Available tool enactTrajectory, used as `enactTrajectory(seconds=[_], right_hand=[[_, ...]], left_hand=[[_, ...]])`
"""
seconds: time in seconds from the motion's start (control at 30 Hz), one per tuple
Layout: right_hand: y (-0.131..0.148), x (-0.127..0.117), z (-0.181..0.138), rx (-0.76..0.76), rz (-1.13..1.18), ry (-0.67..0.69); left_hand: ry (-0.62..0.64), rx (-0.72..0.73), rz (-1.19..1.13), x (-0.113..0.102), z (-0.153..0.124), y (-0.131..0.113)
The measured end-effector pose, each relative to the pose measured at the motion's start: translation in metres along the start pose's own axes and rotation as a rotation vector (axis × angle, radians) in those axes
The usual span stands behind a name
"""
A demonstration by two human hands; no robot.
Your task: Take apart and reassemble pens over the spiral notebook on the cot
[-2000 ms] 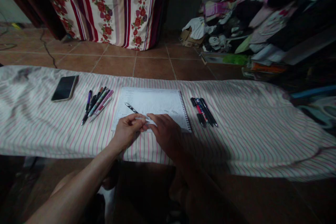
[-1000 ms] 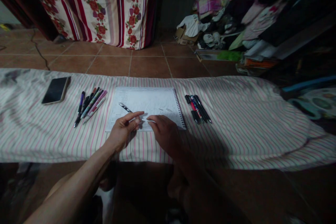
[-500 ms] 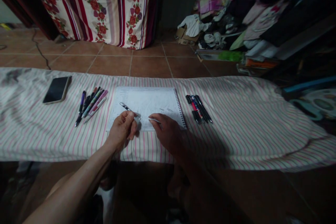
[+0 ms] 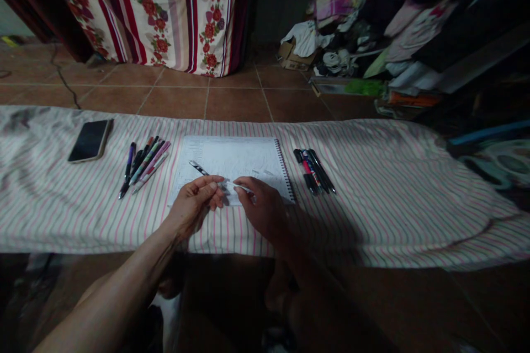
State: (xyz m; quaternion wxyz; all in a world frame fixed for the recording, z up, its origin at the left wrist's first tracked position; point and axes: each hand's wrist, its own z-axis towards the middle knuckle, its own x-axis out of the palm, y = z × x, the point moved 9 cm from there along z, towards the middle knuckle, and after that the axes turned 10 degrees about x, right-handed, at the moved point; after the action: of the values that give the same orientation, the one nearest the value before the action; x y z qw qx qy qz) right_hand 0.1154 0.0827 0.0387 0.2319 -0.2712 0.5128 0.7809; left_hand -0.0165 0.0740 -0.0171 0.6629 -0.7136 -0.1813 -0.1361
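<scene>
A spiral notebook (image 4: pixel 232 157) lies open on the striped cloth, its coil on the right side. Over its lower part, my left hand (image 4: pixel 199 198) pinches something small and pale at the fingertips, too small to name. A black-and-white pen (image 4: pixel 199 167) shows just beyond this hand, over the page; its lower end is hidden by the fingers, so whether it is held I cannot tell. My right hand (image 4: pixel 263 204) is closed on a slim white piece (image 4: pixel 244 188), its tip pointing toward the left fingertips. The two hands are close together but apart.
Several pens (image 4: pixel 147 165) are grouped left of the notebook, beside a phone (image 4: pixel 90 140). More dark pens (image 4: pixel 315 171) lie to the right. Beyond the cloth-covered surface (image 4: pixel 385 187) are a tiled floor, a floral curtain (image 4: pixel 178 11) and heaped clothes (image 4: pixel 339 16).
My left hand has shifted slightly right, its fingers now stretched further toward the right hand and covering more of the pen. My right hand has barely moved.
</scene>
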Motion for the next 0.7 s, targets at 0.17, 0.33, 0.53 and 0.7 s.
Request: enactTrajectory(seconds=[0.17,0.33,0.53,0.7], right_hand=[[0.0036,0.0009,-0.001,-0.016,0.029,0.008],[0.0047,0.0016,-0.0002,-0.034,0.011,0.007],[0.007,0.0039,-0.0003,-0.073,-0.02,0.014],[0.006,0.0069,-0.0012,-0.078,-0.044,0.029]], left_hand=[[-0.056,-0.053,-0.063,-0.0031,0.0001,0.005],[-0.087,-0.075,-0.1,-0.0045,0.0,0.0077],[-0.087,-0.065,-0.068,-0.0063,0.0009,0.0103],[-0.054,-0.044,-0.052,-0.0041,0.0011,0.0099]])
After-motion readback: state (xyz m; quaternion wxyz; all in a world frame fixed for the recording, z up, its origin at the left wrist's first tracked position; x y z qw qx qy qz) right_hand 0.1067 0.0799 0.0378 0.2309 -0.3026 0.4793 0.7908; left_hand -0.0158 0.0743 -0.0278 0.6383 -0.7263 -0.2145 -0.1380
